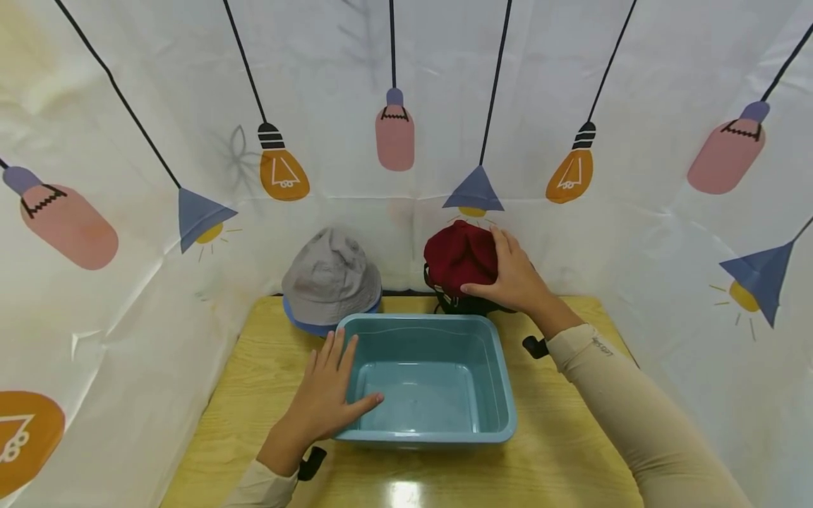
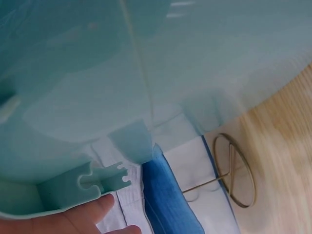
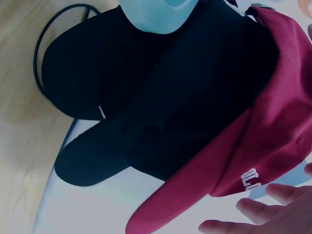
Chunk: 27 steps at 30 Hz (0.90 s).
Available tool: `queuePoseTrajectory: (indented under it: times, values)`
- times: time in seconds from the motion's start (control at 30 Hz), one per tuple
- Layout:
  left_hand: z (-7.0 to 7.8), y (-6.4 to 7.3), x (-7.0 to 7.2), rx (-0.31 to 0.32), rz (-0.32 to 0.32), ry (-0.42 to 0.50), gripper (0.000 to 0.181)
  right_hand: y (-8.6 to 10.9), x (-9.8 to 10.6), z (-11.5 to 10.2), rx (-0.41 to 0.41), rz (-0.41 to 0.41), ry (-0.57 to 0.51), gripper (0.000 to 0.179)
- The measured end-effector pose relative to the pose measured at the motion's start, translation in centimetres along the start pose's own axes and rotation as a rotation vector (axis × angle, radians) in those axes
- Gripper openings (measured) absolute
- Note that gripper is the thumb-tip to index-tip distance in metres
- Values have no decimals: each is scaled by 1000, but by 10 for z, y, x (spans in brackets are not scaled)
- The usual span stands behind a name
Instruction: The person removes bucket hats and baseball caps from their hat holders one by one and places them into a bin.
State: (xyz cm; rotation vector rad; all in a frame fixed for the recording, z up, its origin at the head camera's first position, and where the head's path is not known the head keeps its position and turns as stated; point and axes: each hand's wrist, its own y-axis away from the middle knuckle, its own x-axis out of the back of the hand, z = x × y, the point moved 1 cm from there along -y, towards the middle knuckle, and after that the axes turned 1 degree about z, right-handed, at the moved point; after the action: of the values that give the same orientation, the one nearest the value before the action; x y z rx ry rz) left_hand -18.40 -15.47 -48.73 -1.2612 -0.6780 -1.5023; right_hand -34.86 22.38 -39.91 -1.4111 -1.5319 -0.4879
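Observation:
A dark red cap (image 1: 454, 257) with white lettering sits over black caps (image 3: 195, 73) at the back right. My right hand (image 1: 517, 282) is at the red cap's right side, fingers spread; whether they touch it cannot be told. In the middle lies a blue-green plastic basin (image 1: 510, 416), with nothing inside it. On its left rim rests my left hand (image 1: 320, 398), fingers straight and thumb over the inside. The left wrist view shows its fingers (image 2: 92, 209) against the basin's edge. Behind the basin's left corner is a grey bucket hat (image 1: 327, 275) above a blue brim (image 1: 305, 327).
A gold wire ring stand (image 2: 252, 180) shows near the blue brim, and a dark wire ring (image 3: 35, 63) beside the black caps. The wooden table (image 1: 235, 402) ends against a white cloth backdrop (image 1: 610, 247) printed with lamps.

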Motion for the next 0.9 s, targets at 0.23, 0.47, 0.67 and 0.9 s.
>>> queuePoseTrajectory:
  times: [0.23, 0.47, 0.67, 0.9]
  values:
    - [0, 1, -2, -5, 14, 27, 111, -3, -4, 3, -20, -4, -36, 132]
    - [-1, 3, -4, 2, 26, 35, 110, -3, -7, 4, -45, 20, -40, 126]
    - [-1, 4, -3, 15, 23, 60, 110, -4, -7, 6, -26, 57, -32, 114]
    - [-1, 4, -3, 17, 25, 77, 110, -6, -4, 9, -12, 96, -12, 98]
